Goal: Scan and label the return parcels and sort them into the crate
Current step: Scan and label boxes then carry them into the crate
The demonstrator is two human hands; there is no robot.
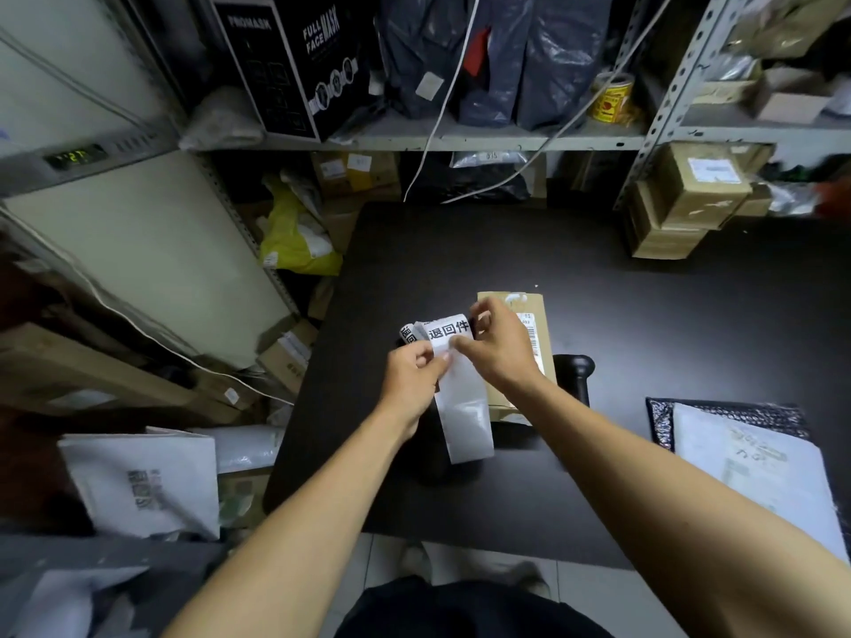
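Over the black table (644,315), both my hands hold a strip of white labels (463,407) printed with black characters. My left hand (412,377) pinches the strip's backing at its left side. My right hand (499,345) pinches the edge of the top label with thumb and fingers. A loose tail of blank backing hangs down toward me. Behind my right hand a flat brown cardboard parcel (529,324) with a barcode sticker lies on the table. A black scanner handle (575,368) shows just right of my right wrist.
A grey bubble mailer under a white parcel (746,458) lies at the table's right edge. Cardboard boxes (686,200) stack at the back right. Shelves behind hold dark bags, a black mask box (285,62) and a yellow tape roll (612,96). White bags (147,481) crowd the floor on the left.
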